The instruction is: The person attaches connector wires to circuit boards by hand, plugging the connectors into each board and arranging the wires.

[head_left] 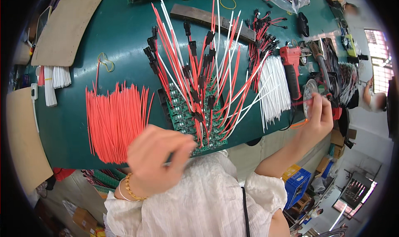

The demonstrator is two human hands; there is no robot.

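Observation:
My left hand (156, 158), blurred by motion, is curled with thumb and fingers drawn together at the near edge of a green circuit board panel (178, 122). Anything in its fingertips is hidden. Red and white wires, several with black connectors (192, 48), fan up from the panel. On the right, my right hand (320, 112) is closed in a pinch beside a round clear dish (310, 91). A thin reddish streak shows at its fingertips, too small to name. Left of the panel lies a thick bundle of red wires (116, 122).
White wires (274, 89) lie right of the panel, beside a red and black soldering gun (291, 68). Behind are a dark bar (212, 20) and red-black connector leads (262, 37). A tan board (68, 25) is at far left, a blue crate (297, 183) below right.

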